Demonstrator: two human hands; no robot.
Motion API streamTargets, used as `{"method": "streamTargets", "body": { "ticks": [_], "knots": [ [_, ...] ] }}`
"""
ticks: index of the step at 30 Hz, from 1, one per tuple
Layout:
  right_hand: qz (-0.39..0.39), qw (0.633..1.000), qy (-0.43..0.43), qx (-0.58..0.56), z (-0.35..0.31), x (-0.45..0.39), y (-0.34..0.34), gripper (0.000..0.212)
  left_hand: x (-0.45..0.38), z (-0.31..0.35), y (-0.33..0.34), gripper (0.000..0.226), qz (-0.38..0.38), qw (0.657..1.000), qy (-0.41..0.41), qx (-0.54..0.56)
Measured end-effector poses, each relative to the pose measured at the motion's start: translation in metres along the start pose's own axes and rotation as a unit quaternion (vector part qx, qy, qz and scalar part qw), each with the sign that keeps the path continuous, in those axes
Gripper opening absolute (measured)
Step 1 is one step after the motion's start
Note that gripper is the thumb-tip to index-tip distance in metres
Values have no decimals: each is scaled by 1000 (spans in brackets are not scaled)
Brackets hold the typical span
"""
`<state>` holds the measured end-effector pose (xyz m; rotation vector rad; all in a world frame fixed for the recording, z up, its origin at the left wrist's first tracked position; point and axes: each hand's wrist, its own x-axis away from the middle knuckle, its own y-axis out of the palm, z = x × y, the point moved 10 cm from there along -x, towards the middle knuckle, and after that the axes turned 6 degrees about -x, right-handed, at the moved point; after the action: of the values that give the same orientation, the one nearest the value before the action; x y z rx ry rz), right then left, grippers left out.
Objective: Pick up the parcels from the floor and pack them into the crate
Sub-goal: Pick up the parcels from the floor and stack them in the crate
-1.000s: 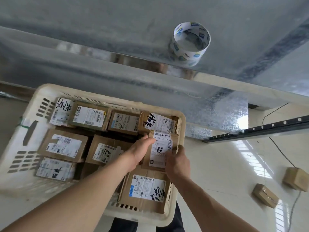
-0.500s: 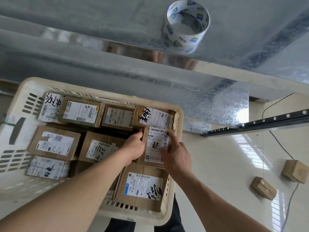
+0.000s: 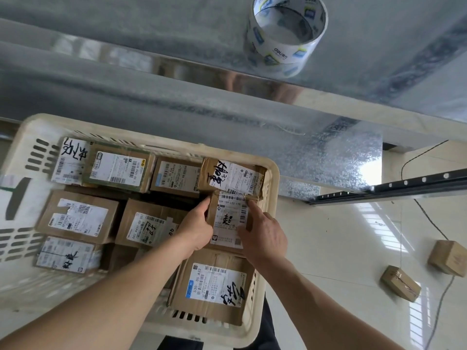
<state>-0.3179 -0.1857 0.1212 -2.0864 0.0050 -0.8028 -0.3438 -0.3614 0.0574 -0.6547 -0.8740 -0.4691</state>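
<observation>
A cream plastic crate point(image 3: 274, 178) holds several brown cardboard parcels with white labels. Both my hands are on one parcel point(image 3: 228, 218) in the crate's right column, between a far parcel point(image 3: 231, 178) and a near one point(image 3: 214, 286). My left hand point(image 3: 195, 228) grips its left edge, fingers curled down beside it. My right hand point(image 3: 262, 233) lies on its right side with the index finger stretched along the top edge. Two more parcels point(image 3: 400, 282) point(image 3: 448, 257) lie on the white floor to the right.
A roll of printed tape point(image 3: 285, 36) stands on the grey metal table point(image 3: 177, 46) behind the crate. A black slotted rail point(image 3: 404, 185) juts out at the right. A thin dark cable point(image 3: 429, 223) runs across the floor near the loose parcels.
The parcel has settled lower into its slot in the right column. My left hand slid from its top to its left edge, and my right index finger stretched out along the top.
</observation>
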Motion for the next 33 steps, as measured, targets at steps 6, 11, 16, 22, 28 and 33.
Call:
{"method": "streamTargets", "body": {
  "ticks": [6, 11, 16, 22, 28, 33],
  "knots": [
    [12, 1000, 10, -26, 0, 6, -3, 68, 10, 10, -5, 86, 29, 999, 15, 6],
    [14, 999, 1, -29, -3, 12, -2, 69, 16, 10, -10, 85, 49, 998, 27, -11],
    [2, 999, -13, 42, -4, 0, 12, 69, 7, 10, -5, 78, 53, 997, 26, -51],
    [-16, 994, -9, 105, -2, -8, 19, 56, 3, 11, 2, 74, 67, 993, 22, -100],
    [-25, 994, -10, 108, -3, -7, 20, 56, 3, 8, 2, 80, 43, 993, 17, -113],
    [-26, 994, -14, 107, -3, -4, 18, 60, 16, 8, 4, 74, 23, 990, 21, -138]
  ]
}}
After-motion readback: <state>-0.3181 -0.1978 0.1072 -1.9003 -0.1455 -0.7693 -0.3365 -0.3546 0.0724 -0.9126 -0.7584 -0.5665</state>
